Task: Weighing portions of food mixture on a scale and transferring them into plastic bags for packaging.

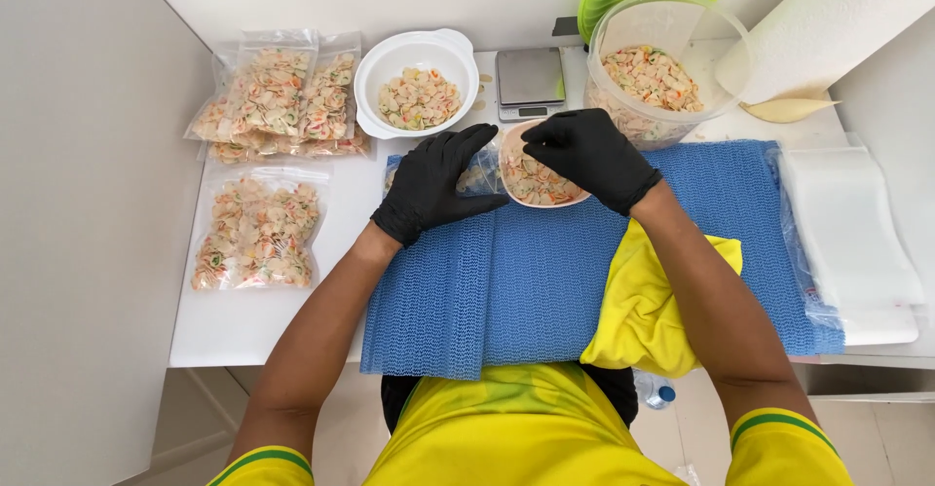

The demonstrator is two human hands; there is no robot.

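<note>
Both my hands wear black gloves. My left hand (436, 183) holds a clear plastic bag (477, 176) by its mouth over the blue mat (545, 281). My right hand (587, 154) grips the rim of a small pink bowl (538, 182) of coloured shell-shaped crackers, tilted toward the bag's mouth. How much is inside the bag is hidden by my left hand.
A white bowl (417, 82) of crackers, a small scale (529, 82) and a big clear tub (662, 67) of crackers stand behind. Filled bags (278, 96) (258, 233) lie at left. Empty bags (842, 223) lie at right, beside a paper towel roll (828, 18). A yellow cloth (648, 301) lies near me.
</note>
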